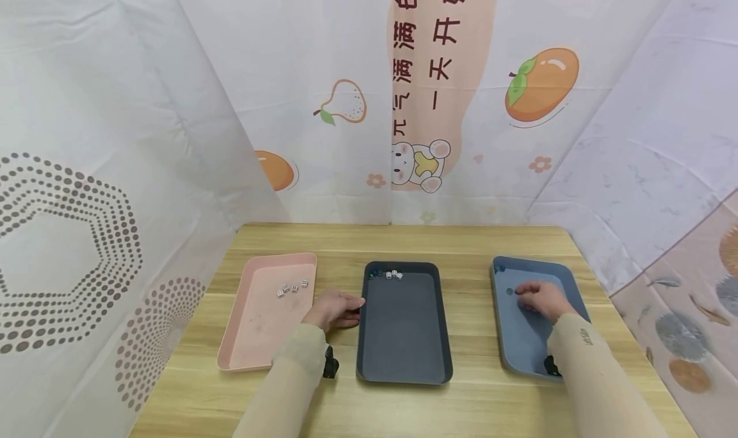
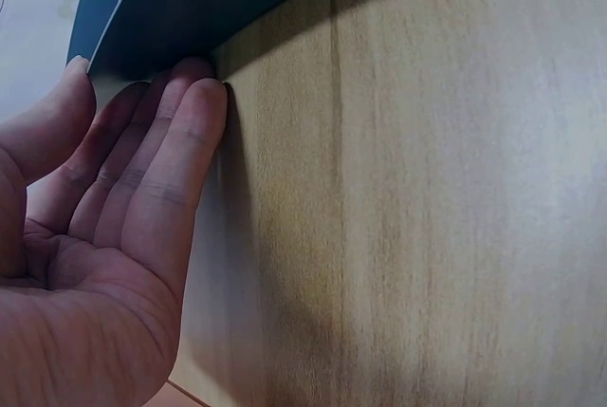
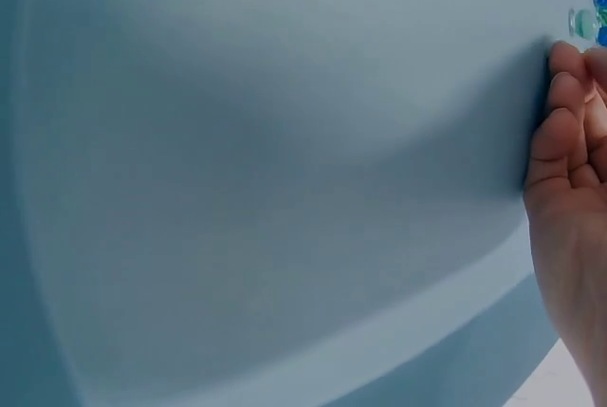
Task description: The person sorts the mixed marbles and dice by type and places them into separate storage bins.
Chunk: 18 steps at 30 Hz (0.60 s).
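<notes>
At the left side of the dark grey-blue tray (image 1: 403, 335), my left hand (image 1: 337, 308) grips the wall. Its thumb (image 2: 66, 108) is at the rim, and its fingers (image 2: 180, 141) lie along the outside. White dice (image 1: 394, 274) and small dark teal pieces (image 1: 376, 273) sit at this tray's far end. Inside the blue tray (image 1: 519, 342), my right hand (image 1: 543, 299) has loosely bent fingers (image 3: 560, 137) low over the floor. A small translucent green piece (image 1: 510, 291) lies just beyond its fingertips. The right thumb is mostly cut off in the right wrist view.
On the left stands a pink tray (image 1: 259, 335) with several white dice (image 1: 295, 289). More teal pieces (image 1: 499, 269) lie in the blue tray's far left corner. All three trays rest on a wood-grain table (image 1: 473, 399), with patterned cloth (image 1: 357, 162) hanging behind it.
</notes>
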Available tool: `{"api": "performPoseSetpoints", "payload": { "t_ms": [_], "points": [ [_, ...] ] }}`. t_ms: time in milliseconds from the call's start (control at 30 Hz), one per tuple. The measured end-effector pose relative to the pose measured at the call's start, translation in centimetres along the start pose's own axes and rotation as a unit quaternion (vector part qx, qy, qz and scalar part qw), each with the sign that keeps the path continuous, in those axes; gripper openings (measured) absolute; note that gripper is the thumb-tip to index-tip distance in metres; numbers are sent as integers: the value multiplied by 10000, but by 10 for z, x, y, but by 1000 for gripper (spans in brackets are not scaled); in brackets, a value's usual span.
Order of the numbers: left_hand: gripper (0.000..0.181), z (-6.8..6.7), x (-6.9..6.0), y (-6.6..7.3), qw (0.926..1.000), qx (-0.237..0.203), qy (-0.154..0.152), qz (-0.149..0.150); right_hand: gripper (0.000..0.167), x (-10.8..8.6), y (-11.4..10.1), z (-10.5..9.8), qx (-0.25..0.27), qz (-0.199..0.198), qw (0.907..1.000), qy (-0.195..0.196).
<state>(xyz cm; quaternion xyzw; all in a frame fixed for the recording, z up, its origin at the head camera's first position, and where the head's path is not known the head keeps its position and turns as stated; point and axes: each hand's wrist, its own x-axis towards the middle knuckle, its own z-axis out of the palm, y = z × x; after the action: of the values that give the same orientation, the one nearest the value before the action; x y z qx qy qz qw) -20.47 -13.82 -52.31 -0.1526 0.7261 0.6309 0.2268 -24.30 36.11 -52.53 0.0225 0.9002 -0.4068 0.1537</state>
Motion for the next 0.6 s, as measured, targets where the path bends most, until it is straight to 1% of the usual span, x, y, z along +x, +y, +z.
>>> {"api": "performPoseSetpoints", "payload": {
  "t_ms": [133,267,433,500,600],
  "points": [
    [27,1,-1,0,10000,-40,-6,17,31,-2,-2,-3,149,71,9999,-4],
    [27,3,-2,1,10000,3,-79,26,30,-2,-3,-5,320,130,9994,25],
    [27,4,-3,4,9998,69,-157,29,30,-2,-3,-4,378,26,9993,20],
    [27,5,-4,5,9998,97,-143,19,30,-2,-2,-4,369,-63,9993,-9],
    [26,5,-5,6,9998,134,-123,7,32,-2,-3,-4,443,-82,9990,22]
  ]
}}
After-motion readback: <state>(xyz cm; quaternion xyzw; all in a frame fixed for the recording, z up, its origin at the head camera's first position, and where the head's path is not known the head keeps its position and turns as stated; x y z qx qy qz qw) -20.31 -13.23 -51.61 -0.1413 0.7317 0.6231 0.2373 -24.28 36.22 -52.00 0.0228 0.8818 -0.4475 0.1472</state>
